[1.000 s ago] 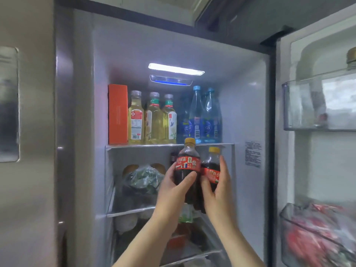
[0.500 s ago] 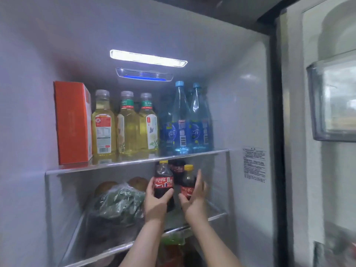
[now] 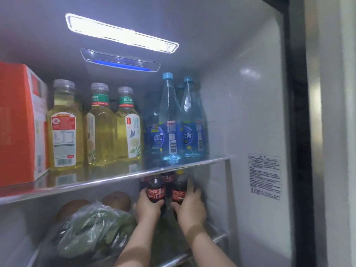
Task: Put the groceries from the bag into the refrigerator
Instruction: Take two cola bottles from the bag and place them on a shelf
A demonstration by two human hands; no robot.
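Gripping one cola bottle (image 3: 155, 191) in left hand (image 3: 147, 208), another cola bottle (image 3: 179, 191) in right hand (image 3: 189, 208), under glass shelf (image 3: 81, 183)

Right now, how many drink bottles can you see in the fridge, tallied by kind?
Yellow tea bottles on the top shelf: 3
Blue water bottles on the top shelf: at least 3, one mostly hidden
Cola bottles on the second shelf: 3, one in the left hand, one in the right hand, one behind
Total: 9

I see both bare forearms reaching up and away from me, side by side — my left hand (image 3: 147, 208) and right hand (image 3: 190, 208) each curled in a grip, thumbs turned inward.
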